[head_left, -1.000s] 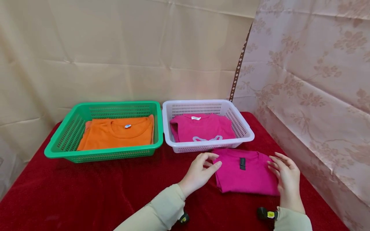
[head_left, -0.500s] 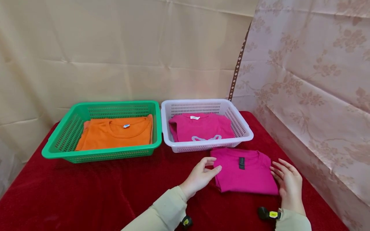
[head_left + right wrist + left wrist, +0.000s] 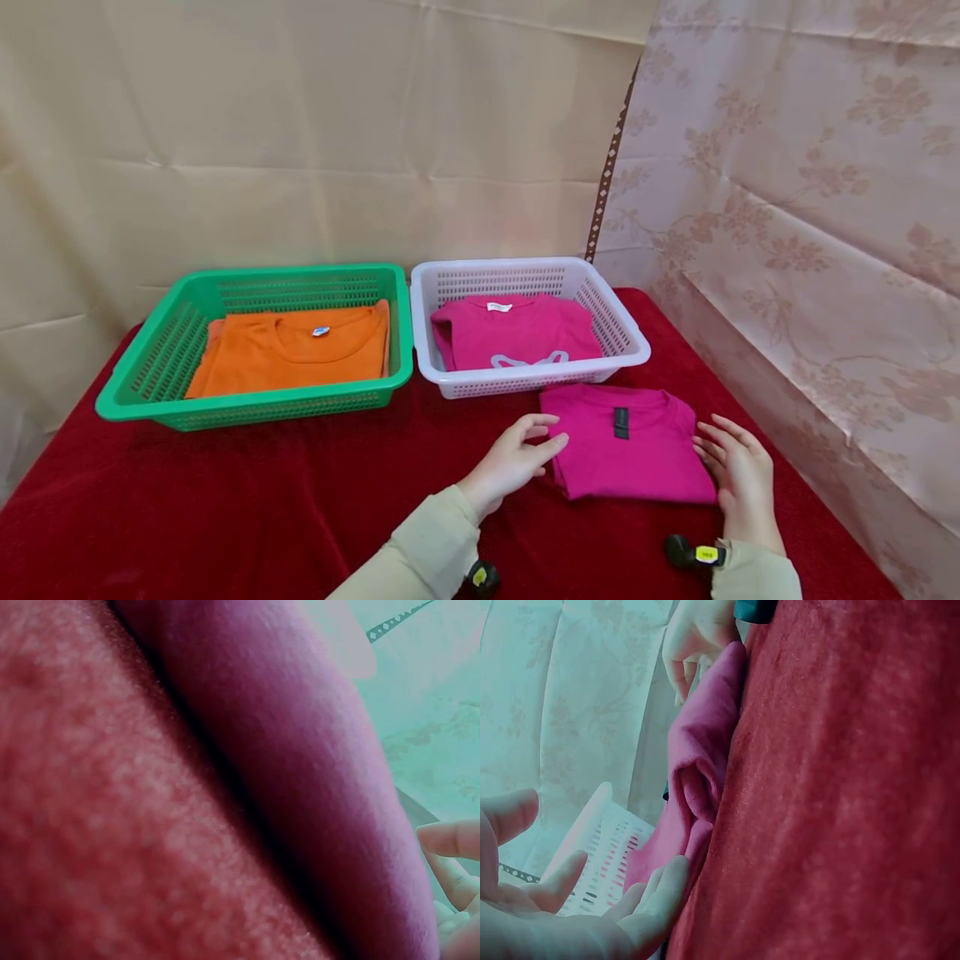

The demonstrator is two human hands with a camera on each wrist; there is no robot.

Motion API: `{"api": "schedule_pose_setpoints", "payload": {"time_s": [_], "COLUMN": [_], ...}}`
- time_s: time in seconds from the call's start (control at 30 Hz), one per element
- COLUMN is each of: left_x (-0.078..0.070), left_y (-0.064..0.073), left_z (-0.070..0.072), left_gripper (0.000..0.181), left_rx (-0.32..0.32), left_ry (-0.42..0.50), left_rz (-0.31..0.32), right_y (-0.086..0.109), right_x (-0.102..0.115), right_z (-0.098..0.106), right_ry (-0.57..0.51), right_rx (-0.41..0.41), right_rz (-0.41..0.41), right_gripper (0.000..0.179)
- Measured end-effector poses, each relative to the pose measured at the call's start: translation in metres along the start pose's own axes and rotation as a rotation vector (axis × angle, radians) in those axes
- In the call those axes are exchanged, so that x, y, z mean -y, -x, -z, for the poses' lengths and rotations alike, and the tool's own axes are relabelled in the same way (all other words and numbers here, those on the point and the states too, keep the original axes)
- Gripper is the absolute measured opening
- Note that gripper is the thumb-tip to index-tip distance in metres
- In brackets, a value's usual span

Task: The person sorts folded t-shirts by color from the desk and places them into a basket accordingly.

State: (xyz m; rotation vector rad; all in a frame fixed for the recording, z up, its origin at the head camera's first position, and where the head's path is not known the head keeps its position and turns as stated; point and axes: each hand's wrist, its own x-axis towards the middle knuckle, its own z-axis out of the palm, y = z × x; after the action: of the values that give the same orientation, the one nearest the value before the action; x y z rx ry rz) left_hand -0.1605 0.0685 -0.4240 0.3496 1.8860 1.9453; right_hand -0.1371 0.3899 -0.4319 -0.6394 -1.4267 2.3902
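Note:
A folded magenta T-shirt (image 3: 637, 458) with a black neck label lies flat on the red cloth in the head view. My left hand (image 3: 510, 462) is at its left edge, thumb and fingers apart with nothing between them. By the right edge, my right hand (image 3: 738, 471) has its fingers loosely bent beside the fabric; whether they touch it cannot be told. In the left wrist view the folded side of the T-shirt (image 3: 701, 757) faces the left hand's spread fingers (image 3: 656, 900). The right wrist view shows the rounded front fold of the T-shirt (image 3: 300, 750) up close.
A white basket (image 3: 630, 354) behind the T-shirt holds a folded pink shirt (image 3: 517, 329). To its left, a green basket (image 3: 150, 408) holds a folded orange shirt (image 3: 322, 358). Red cloth (image 3: 247, 500) covers the table; a floral curtain (image 3: 840, 208) hangs along the right side.
The right hand has drawn slightly away from the top of the T-shirt's right edge. The left hand stays near the left edge. The view has shifted slightly; the T-shirt keeps its place.

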Motion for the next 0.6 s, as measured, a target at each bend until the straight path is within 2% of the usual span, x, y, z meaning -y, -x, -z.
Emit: {"api": "schedule_pose_setpoints", "payload": {"time_s": [0.27,0.5,0.6], "left_x": [0.007,0.011,0.013], "left_y": [0.001,0.001,0.001], "left_z": [0.001,-0.002,-0.004], "left_gripper": [0.044,0.044,0.045], "left_rx": [0.016,0.03,0.038], "left_ry": [-0.008,-0.04,-0.033], "left_rz": [0.019,0.043,0.041], "right_y": [0.001,0.002,0.001], "right_x": [-0.001,-0.002,-0.002], "right_z": [0.001,0.001,0.002], "right_ry": [0.004,-0.005,0.042], "right_rx": [-0.008,0.04,0.057], "right_rz": [-0.003,0.014,0.018], "right_gripper": [0.028,0.03,0.032]}}
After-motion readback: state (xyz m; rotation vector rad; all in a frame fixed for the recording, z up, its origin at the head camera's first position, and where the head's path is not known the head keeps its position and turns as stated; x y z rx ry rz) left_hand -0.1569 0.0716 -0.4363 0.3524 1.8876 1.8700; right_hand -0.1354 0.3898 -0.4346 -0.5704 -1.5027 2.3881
